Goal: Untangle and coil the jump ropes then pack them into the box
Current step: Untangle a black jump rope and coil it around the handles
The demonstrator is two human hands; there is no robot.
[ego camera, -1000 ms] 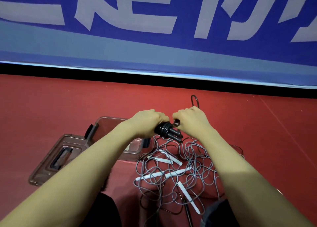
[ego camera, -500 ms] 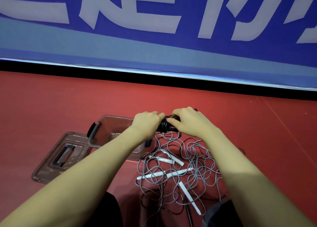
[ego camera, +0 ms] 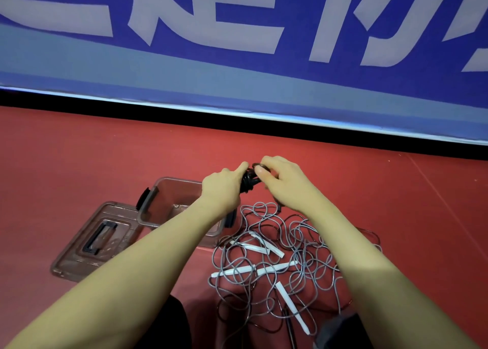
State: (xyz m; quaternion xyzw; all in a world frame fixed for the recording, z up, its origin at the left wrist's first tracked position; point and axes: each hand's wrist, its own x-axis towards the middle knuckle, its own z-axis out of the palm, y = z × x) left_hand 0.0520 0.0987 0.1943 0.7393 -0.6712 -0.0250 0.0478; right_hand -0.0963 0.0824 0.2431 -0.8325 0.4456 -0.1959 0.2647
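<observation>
— Both hands have drifted up and away from the pile since a second ago, and the loop that stuck up behind the right hand is gone.

— What lies below?

— A blue banner [ego camera: 237, 58] over the red floor [ego camera: 79, 150]; the open clear box [ego camera: 158, 211] beside its lid [ego camera: 89, 245]; the grey tangle of jump ropes [ego camera: 277, 264] with white handles.

— And the grip?

— The left hand [ego camera: 221, 185] clutches the black coiled rope [ego camera: 249, 181]; the right hand [ego camera: 282, 179] pinches its top.

Red floor [ego camera: 79, 158]: box [ego camera: 169, 203], lid [ego camera: 87, 245], ropes [ego camera: 277, 256].
</observation>
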